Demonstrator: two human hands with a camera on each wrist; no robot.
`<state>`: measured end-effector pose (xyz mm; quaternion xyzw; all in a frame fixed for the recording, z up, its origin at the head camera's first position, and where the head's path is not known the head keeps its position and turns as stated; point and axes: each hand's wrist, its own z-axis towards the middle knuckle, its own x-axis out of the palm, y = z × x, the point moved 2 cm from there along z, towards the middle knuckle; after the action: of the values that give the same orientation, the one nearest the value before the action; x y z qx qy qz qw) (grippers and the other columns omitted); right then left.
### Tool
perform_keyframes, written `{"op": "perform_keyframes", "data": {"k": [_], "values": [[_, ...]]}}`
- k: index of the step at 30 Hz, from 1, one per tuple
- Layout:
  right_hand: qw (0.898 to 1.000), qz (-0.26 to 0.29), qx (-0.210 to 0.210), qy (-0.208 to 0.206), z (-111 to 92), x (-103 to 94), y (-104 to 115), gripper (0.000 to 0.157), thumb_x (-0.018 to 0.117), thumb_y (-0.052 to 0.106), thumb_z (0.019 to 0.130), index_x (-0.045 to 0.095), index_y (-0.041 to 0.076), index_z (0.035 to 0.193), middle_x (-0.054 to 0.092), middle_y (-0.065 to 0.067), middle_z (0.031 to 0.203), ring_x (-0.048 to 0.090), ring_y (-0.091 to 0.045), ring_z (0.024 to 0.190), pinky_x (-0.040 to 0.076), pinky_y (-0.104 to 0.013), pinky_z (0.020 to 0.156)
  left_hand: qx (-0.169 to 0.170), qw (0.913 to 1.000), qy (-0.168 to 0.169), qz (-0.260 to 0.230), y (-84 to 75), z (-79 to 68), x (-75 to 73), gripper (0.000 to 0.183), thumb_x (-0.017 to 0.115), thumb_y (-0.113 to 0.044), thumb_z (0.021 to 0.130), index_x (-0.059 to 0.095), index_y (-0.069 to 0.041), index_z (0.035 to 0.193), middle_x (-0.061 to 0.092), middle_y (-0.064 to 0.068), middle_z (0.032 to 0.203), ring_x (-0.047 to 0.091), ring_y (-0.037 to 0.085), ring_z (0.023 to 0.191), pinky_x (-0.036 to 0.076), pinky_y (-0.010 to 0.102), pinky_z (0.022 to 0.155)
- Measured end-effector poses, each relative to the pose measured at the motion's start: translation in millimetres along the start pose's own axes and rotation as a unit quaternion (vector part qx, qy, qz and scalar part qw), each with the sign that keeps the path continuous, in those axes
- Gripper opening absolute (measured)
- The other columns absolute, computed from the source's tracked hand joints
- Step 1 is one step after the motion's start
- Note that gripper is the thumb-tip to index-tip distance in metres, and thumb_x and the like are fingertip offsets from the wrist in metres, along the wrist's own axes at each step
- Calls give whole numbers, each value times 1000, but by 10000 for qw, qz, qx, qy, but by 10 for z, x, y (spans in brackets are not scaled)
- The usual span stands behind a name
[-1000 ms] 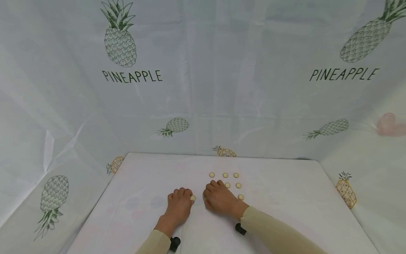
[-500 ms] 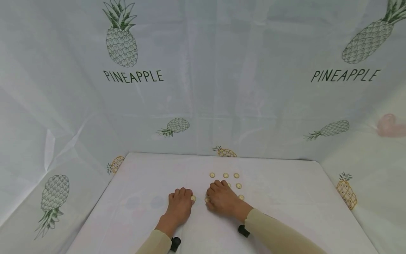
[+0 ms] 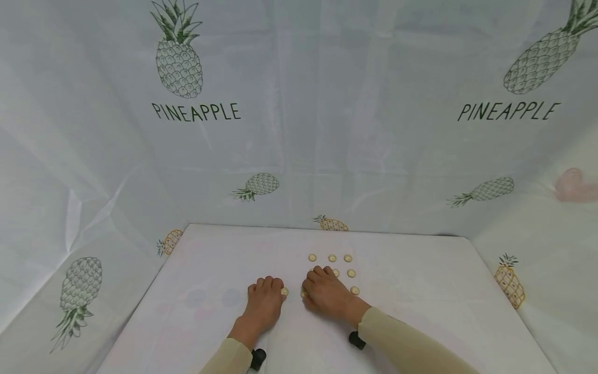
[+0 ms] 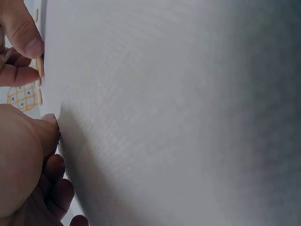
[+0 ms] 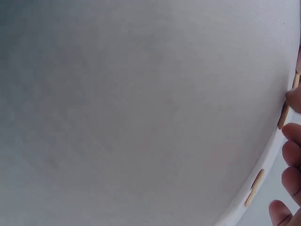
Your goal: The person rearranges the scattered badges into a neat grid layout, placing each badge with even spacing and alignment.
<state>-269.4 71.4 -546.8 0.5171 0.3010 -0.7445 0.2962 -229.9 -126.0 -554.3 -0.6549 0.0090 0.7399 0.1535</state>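
My left hand [image 3: 263,302] rests on the table, its fingers bent, with its thumb and index side at a small round wooden disc [image 3: 284,292]. Across a narrow gap, my right hand [image 3: 327,292] pinches another wooden disc [image 3: 304,294] by its edge. In the left wrist view, this disc [image 4: 40,66] shows edge-on between the right thumb and a finger. The left thumb [image 4: 49,127] touches the cloth there; its own disc is hidden. The right wrist view catches the right fingers [image 5: 292,153] at the edge, beside a disc [image 5: 284,116].
Several matching discs [image 3: 332,258] lie in loose rows behind and beside the right hand, one of them [image 3: 355,291] near its wrist. A white cloth covers the table [image 3: 224,254]. Behind it hangs a pale curtain [image 3: 299,130] printed with pineapples.
My right hand shifts slightly right with its disc, then a little back left. Another disc now peeks out behind its fingertips. My left hand stays in place.
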Motion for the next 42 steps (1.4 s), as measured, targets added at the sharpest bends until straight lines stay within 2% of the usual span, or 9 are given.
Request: {"op": "perform_keyframes", "data": {"k": [14,21,27,33,42], "values": [[9986,-482,49,-225,2,34,16,23,69,40,98,67,18,94,62,4,96,50,-16,90,41,-34,80,13,10000,-22,38,-12,-11,-29,20,73,-23,100,59,-10,105,51,2,93,44,22,90,41,49,86],[9991,-244,127,-320,40,34,45,19,74,35,92,66,18,89,60,5,89,47,-16,85,38,-33,76,28,10000,-29,-16,-1,-11,-20,21,73,-23,100,57,-11,104,49,2,92,43,22,89,40,48,85],[9993,-325,69,-158,84,37,60,19,73,36,89,63,19,89,54,7,86,45,-16,85,39,-34,81,27,10000,-63,-43,14,-1,21,21,74,-24,100,58,-11,105,49,1,92,43,22,89,40,48,85],[9988,-484,-24,-82,45,0,46,22,70,39,90,62,19,90,54,6,88,47,-17,87,42,-37,86,-47,10000,17,-30,5,9,21,21,73,-24,100,58,-11,107,50,1,94,44,22,91,41,48,88],[9986,-505,114,-130,-82,-40,-59,20,69,37,89,64,18,91,56,5,91,48,-18,89,42,-37,85,-41,9999,-121,-16,7,17,32,22,75,-23,99,60,-9,108,51,3,93,45,22,91,40,48,86]]}}
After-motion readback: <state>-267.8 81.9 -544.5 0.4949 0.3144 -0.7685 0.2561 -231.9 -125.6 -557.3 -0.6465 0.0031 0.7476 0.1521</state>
